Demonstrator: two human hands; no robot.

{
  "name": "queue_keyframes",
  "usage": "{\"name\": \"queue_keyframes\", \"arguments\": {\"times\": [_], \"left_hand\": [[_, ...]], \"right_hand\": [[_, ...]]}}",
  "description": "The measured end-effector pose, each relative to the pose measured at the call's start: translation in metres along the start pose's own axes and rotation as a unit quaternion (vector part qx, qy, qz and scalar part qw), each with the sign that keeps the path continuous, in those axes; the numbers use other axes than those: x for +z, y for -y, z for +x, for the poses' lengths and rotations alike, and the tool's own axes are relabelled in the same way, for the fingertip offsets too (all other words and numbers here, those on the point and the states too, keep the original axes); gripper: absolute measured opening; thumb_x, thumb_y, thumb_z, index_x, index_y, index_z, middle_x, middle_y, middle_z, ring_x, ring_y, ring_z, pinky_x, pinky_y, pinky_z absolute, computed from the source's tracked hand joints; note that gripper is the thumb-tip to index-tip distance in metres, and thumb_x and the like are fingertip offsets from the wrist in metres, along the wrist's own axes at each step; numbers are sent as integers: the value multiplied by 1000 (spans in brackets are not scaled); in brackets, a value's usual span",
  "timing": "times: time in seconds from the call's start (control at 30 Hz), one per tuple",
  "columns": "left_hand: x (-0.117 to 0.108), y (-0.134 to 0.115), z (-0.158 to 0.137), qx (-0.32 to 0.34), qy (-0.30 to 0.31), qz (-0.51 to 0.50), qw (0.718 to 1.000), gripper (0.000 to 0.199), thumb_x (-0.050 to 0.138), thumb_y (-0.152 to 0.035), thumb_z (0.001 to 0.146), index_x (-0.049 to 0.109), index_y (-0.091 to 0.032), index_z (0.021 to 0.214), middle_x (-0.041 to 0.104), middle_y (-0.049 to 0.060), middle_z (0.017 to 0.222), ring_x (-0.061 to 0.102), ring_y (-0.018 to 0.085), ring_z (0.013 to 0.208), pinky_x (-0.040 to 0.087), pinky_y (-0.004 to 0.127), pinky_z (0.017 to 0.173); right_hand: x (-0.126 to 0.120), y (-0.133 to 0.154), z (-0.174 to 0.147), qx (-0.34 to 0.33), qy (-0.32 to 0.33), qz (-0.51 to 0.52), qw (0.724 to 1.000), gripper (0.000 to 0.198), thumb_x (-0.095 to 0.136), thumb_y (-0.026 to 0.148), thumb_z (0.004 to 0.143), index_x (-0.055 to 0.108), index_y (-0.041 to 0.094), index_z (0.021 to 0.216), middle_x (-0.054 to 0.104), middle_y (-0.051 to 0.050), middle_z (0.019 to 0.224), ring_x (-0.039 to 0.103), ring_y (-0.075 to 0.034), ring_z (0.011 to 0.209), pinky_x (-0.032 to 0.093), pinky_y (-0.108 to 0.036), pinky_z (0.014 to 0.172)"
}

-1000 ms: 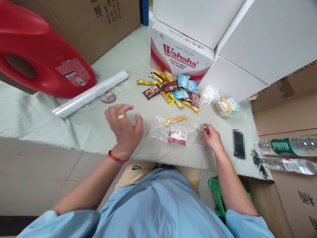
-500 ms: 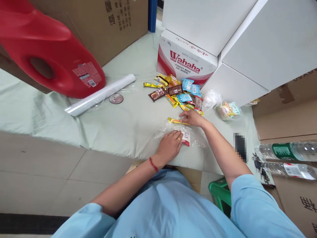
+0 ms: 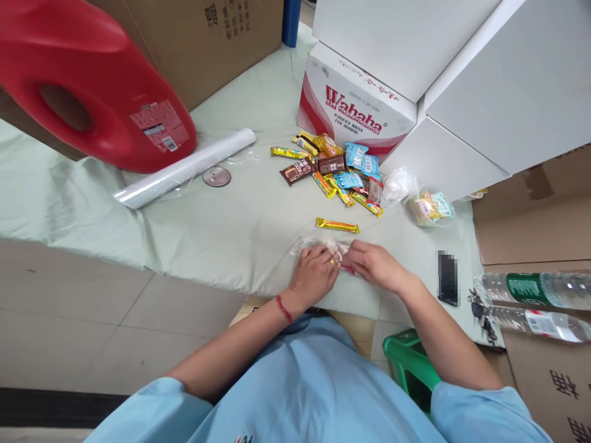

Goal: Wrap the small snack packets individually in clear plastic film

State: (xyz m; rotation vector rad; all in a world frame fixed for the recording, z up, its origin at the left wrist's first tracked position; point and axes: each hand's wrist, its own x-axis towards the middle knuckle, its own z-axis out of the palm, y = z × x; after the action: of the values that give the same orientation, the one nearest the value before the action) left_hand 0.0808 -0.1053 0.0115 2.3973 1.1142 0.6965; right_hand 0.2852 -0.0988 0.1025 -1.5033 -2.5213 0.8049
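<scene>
My left hand [image 3: 314, 272] lies with its fingers stretched out on a crumpled sheet of clear plastic wrap [image 3: 302, 244], near the table's front edge. Under the wrap is a small red and white packet [image 3: 347, 269], mostly covered by my hands. My right hand [image 3: 372, 263] is closed on the right side of the wrap, folded over the packet; its fingertips are partly hidden. Just beyond both hands a yellow snack stick [image 3: 337, 225] rests on the cloth, touched by neither. Behind it is a pile of wrapped snacks, including a brown cocoa bar [image 3: 297, 171] and a blue packet [image 3: 349, 179].
A plastic wrap roll [image 3: 184, 169], a round metal lid [image 3: 217, 176] and a red jug [image 3: 152, 117] are at left. A Wahaha box [image 3: 355, 111] stands behind the snacks. To the right are a bagged snack bundle [image 3: 429, 208], a phone [image 3: 447, 280], keys [image 3: 482, 317] and bottles [image 3: 529, 289].
My right hand has let go of the yellow snack stick, leaving it on the table, and has come nearer to my left hand. The wrap's right side is now drawn in over the packet.
</scene>
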Motion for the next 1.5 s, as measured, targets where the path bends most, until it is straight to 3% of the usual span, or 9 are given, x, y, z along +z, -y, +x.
{"name": "queue_keyframes", "arguments": {"times": [0.2, 0.37, 0.47, 0.63, 0.83, 1.13, 1.3, 1.4, 1.5], "left_hand": [[-12, 27, -7, 1, -35, -142, 989, 34, 52, -13, 93, 77, -24, 112, 78, 8, 121, 66, 26, 119, 52, 48, 105], [-40, 49, -3, -215, -212, -150, 941, 30, 44, -24, 99, 72, -20, 109, 76, 10, 112, 65, 25, 115, 52, 47, 107], [-41, 50, 7, -253, -191, -76, 945, 41, 52, -43, 99, 65, -15, 126, 64, 20, 141, 49, 35, 142, 37, 61, 121], [-29, 36, 12, -217, -84, -30, 972, 24, 75, -37, 81, 68, -18, 95, 57, 21, 148, 38, 45, 152, 34, 66, 123], [-32, -4, 20, -185, -74, -177, 964, 6, 58, -17, 88, 62, -21, 88, 69, 5, 94, 68, 21, 85, 58, 36, 81], [-8, -34, 5, 28, 30, -8, 999, 33, 55, -33, 103, 70, -16, 128, 69, 14, 143, 59, 33, 134, 47, 52, 103], [1, -27, -5, 65, 39, 48, 996, 38, 52, -17, 100, 69, -16, 134, 63, 13, 153, 55, 31, 141, 44, 49, 104], [5, -22, -7, 74, 38, 58, 995, 39, 52, -16, 99, 71, -17, 133, 61, 12, 155, 54, 30, 142, 43, 49, 105], [8, -16, -10, 83, 40, 52, 994, 40, 51, -15, 100, 71, -18, 135, 60, 11, 156, 54, 29, 142, 44, 49, 104]], "right_hand": [[38, 6, -20, 64, 9, -16, 998, 38, 44, 19, 100, 77, 29, 116, 68, -5, 106, 59, -20, 92, 45, -28, 78], [54, 15, -19, 108, -33, -63, 992, 49, 47, 14, 98, 67, 33, 138, 66, -6, 106, 56, -23, 87, 39, -28, 68], [61, 16, -19, 124, -47, -75, 988, 57, 49, 12, 97, 60, 34, 148, 65, -7, 107, 55, -23, 85, 37, -29, 66], [64, 11, -20, 118, -54, -85, 988, 57, 49, 14, 99, 57, 36, 152, 65, -6, 108, 54, -22, 85, 37, -27, 64], [74, 15, -19, 106, -83, -59, 989, 47, 47, 15, 101, 65, 29, 141, 63, -8, 108, 55, -24, 96, 48, -32, 80], [67, 0, -56, 151, -170, 196, 954, 29, 51, 30, 102, 74, 25, 119, 72, -9, 110, 67, -25, 102, 56, -43, 95], [74, -31, -54, 346, -343, 26, 873, 49, 61, 48, 95, 67, 19, 133, 63, -18, 121, 61, -33, 114, 51, -53, 103], [77, -43, -54, 343, -319, -40, 883, 47, 68, 47, 87, 69, 16, 122, 54, -24, 140, 50, -39, 131, 42, -60, 112], [67, -41, -59, 323, -276, 25, 905, 22, 62, 43, 90, 66, 22, 95, 67, -14, 111, 60, -30, 104, 51, -48, 97]]}}
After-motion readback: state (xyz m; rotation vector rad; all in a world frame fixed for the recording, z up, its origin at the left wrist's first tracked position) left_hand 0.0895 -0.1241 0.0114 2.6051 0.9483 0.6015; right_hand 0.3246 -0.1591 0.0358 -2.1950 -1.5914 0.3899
